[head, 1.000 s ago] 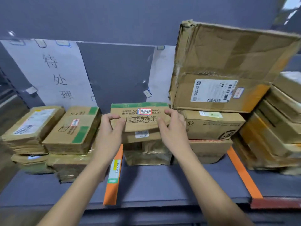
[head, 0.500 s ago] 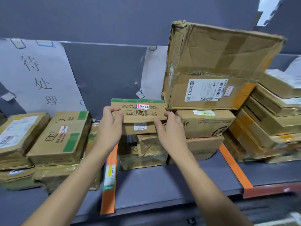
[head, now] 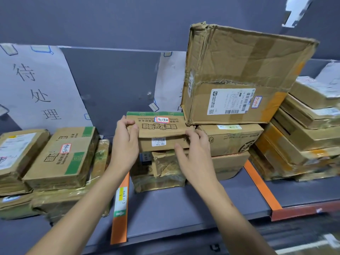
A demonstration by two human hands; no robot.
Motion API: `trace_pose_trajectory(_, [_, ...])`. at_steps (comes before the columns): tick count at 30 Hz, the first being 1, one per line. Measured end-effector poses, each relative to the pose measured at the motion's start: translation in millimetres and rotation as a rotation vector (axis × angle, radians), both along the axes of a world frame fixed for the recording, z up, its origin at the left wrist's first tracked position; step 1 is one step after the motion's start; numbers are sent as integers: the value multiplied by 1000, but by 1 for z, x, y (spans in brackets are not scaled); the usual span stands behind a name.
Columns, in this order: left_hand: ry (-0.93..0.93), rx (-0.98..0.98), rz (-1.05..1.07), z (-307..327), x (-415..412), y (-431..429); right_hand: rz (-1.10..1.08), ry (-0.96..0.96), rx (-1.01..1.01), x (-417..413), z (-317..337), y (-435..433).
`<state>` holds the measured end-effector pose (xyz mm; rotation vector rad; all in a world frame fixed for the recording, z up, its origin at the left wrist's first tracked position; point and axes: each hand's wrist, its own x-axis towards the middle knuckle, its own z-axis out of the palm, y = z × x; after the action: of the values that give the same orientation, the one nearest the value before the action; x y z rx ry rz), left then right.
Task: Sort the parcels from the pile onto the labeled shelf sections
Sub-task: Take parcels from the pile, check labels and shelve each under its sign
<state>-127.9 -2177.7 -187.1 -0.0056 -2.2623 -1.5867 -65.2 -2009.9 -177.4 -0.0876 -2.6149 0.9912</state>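
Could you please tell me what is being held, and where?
The green-edged box: left hand grips its left end, right hand pinches its front right corner.

Bare shelf point(head: 165, 205) before the middle stack point(head: 160, 173) leaves room; the large box point(head: 239, 74) crowds its right
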Motion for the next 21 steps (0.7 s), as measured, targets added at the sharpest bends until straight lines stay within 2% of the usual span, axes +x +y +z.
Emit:
trace_pose_trajectory(7, [36, -98, -37, -5, 0, 1, 62, 6, 89, 3, 0, 11])
trace_pose_trajectory(11, [-12, -146, -88, -1, 6, -10, 94, -39, 156, 1, 5, 16])
trace_pose_trajectory(21, [76, -426, -163, -1, 46, -27, 118, -104, 279, 13, 23, 15])
